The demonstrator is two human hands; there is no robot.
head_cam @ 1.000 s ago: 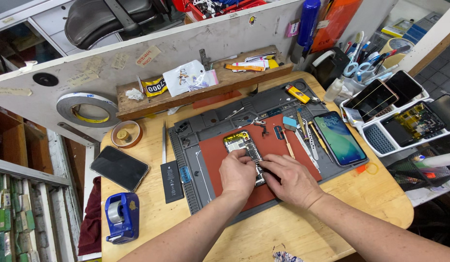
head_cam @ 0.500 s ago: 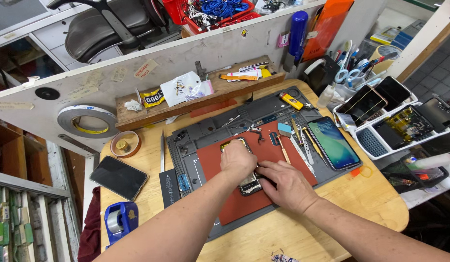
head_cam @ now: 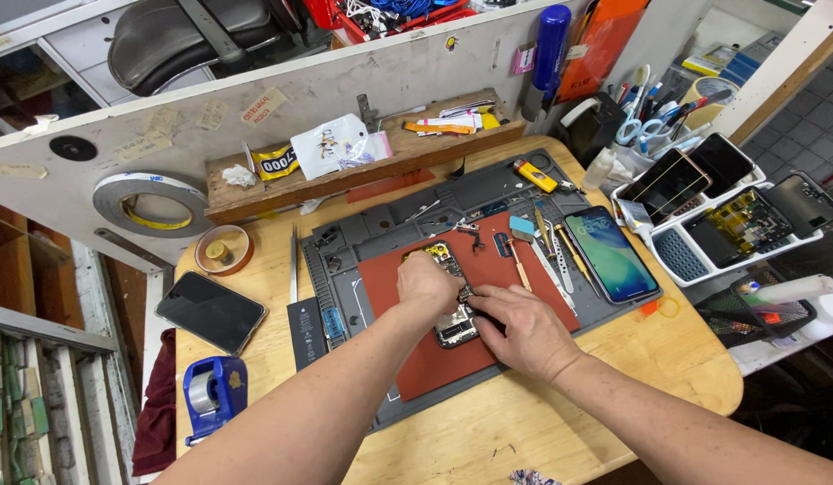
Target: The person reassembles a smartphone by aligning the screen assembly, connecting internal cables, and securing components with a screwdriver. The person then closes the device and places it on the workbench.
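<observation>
Two hands on one job in the head view: left hand (head_cam: 425, 283) and right hand (head_cam: 522, 328) both pinch down on an opened phone (head_cam: 452, 310) with its insides showing, lying mid red mat (head_cam: 416, 368) on the grey work mat (head_cam: 345, 305), centre of the bench (head_cam: 524, 431). Left fingers curl over the phone's top, right fingertips close at its middle; can't tell if a tool's in there. My read: light, stiff shell, fragile guts, prob. slippery; best held by the side edges, not the exposed boards.

Labels etc.: yellow-black packet (head_cam: 277, 163) and white printed bag (head_cam: 331, 145) on the wooden shelf (head_cam: 255, 193) at the bench's back edge. Paper stickers on the grey back panel (head_cam: 255, 99). Tape roll (head_cam: 147, 202) hangs at back-left. Blue tape dispenser (head_cam: 210, 395) front-left corner, dark phone (head_cam: 210, 312) left edge, lit phone (head_cam: 611, 254) right side of the grey mat.
</observation>
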